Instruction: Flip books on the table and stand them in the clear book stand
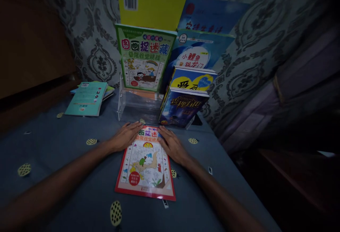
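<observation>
A red-bordered picture book [148, 164] lies flat on the blue patterned cloth, its cover facing up. My left hand [127, 135] rests on its upper left corner, fingers stretched out. Across from it, my right hand [172, 145] lies flat over the upper right corner, fingers extended. Just beyond the book stands a clear tiered book rack [138, 109]. A green-bordered picture book [146, 60] leans in the rack's left side. Dark blue books [183, 108] stand in its lower right tier.
Behind, the rack also holds a yellow book [152, 7] and blue books [204, 47]. A small pile of books with a teal cover [86, 99] lies at the left. Patterned wallpaper [101, 58] rises behind, and a curtain [262, 101] hangs at the right.
</observation>
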{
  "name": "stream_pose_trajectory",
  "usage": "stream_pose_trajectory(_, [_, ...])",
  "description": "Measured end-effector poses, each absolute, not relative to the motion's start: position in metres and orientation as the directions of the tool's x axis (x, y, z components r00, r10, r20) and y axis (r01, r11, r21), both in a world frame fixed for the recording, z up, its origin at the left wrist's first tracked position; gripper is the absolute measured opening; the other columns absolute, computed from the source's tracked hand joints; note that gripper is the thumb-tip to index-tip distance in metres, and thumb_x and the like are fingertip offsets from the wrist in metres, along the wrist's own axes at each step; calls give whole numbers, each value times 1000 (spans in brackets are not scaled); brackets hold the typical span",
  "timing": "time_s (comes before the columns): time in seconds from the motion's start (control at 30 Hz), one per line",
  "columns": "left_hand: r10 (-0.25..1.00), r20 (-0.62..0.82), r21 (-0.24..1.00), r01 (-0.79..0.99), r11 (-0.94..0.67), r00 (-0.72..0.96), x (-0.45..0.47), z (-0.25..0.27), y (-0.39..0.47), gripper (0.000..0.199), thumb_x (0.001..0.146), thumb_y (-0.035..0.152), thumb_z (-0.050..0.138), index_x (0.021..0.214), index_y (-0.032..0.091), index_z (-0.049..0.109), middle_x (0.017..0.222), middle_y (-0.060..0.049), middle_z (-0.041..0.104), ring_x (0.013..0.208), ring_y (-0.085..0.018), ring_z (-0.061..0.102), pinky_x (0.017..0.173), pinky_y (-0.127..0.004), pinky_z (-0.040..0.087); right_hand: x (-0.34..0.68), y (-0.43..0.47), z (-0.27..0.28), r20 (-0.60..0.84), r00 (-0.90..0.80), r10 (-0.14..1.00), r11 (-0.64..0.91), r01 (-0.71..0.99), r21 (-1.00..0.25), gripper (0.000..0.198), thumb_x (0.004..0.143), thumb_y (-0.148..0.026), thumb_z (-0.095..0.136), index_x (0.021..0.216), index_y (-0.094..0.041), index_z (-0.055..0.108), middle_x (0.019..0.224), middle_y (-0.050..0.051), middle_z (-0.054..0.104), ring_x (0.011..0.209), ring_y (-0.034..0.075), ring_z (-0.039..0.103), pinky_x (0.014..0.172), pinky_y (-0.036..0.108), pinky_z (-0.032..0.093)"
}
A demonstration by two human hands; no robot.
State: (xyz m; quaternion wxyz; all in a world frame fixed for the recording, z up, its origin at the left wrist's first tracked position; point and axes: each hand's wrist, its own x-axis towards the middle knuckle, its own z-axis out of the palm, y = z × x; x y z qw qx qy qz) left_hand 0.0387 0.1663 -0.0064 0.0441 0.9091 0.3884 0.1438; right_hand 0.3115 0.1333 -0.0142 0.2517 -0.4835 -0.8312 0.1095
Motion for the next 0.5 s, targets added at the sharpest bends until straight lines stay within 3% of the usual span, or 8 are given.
stream_pose_trajectory(0.27, [745,374,119,769,-629,552,42,-4,156,39,99,27,37,129,20,59,134,-11,60,121,-26,56,103,-46,44,320,136,-19,370,-346,862,504,667,-549,42,94,-27,47,133,-19,60,140,13,58,134,26,51,111,51,41])
stream_pose_trajectory(0.5, [736,367,89,766,-636,569,44,3,152,34,98,24,38,120,16,63,119,-14,63,107,-28,58,92,-46,48,320,133,-12,388,-264,883,454,690,-564,36,93,-23,45,121,-19,68,125,11,68,119,26,61,104,48,47])
